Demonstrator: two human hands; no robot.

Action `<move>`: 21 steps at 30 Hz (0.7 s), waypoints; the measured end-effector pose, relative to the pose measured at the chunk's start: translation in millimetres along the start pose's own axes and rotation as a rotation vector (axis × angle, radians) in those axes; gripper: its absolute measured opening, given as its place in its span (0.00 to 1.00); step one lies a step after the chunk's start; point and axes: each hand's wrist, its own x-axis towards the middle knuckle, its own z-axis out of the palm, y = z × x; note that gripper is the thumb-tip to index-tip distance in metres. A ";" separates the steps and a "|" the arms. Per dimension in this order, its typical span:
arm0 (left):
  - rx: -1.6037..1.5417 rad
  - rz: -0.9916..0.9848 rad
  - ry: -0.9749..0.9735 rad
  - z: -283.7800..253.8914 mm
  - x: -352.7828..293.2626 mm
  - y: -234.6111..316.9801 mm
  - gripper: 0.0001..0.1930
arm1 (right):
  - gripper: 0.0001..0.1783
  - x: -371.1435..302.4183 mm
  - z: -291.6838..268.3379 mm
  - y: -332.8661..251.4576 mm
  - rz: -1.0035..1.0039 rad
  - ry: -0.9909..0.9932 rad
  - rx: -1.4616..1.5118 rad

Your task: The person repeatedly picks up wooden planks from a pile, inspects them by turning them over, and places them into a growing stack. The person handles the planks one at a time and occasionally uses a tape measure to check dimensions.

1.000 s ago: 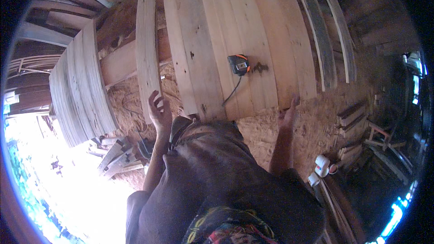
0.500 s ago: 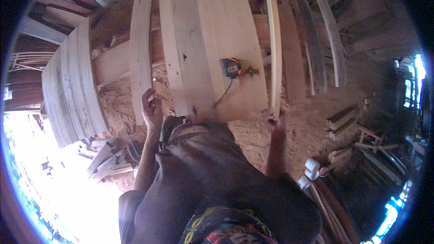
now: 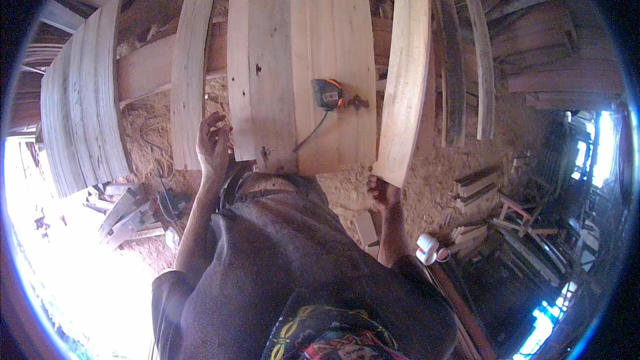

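My right hand [image 3: 385,192] grips the near end of a pale plank [image 3: 405,73], its broad face turned up toward me. Fingers curl under the end, partly hidden by the wood. My left hand [image 3: 213,143] is raised beside the near end of a narrow plank [image 3: 192,60], with the fingertips bent toward the thumb. Whatever they may hold is too small to make out. Between the hands lies a wide panel of boards [image 3: 303,47] with dark knots. On it rests a black and orange tape measure [image 3: 327,94], a dark strap trailing toward me.
Wide grey boards [image 3: 83,103] lie at the left across a wooden beam [image 3: 150,75]. More narrow boards [image 3: 481,67] are at the right. Sawdust covers the ground. Offcuts [image 3: 130,217] sit at lower left, stacked wood blocks [image 3: 477,190] and white cups [image 3: 427,248] at lower right.
The plank in my right hand has turned from its narrow edge to show its broad face. My view has shifted slightly. The left hand stays raised beside the narrow plank.
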 end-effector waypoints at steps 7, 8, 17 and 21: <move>0.013 0.025 0.046 -0.6 4.5 -0.2 0.18 | 0.32 -4.9 44.8 -3.0 -0.227 0.375 -0.421; 0.029 0.041 0.061 -3.5 7.8 -1.8 0.18 | 0.33 -2.7 42.5 -6.6 -0.218 0.403 -0.531; 0.055 0.166 0.123 -25.1 35.4 -2.2 0.19 | 0.40 24.0 52.2 -66.0 -0.193 0.173 -1.163; 0.118 0.092 0.157 -31.3 56.2 19.7 0.19 | 0.37 34.5 107.0 -72.3 -0.322 0.423 -1.354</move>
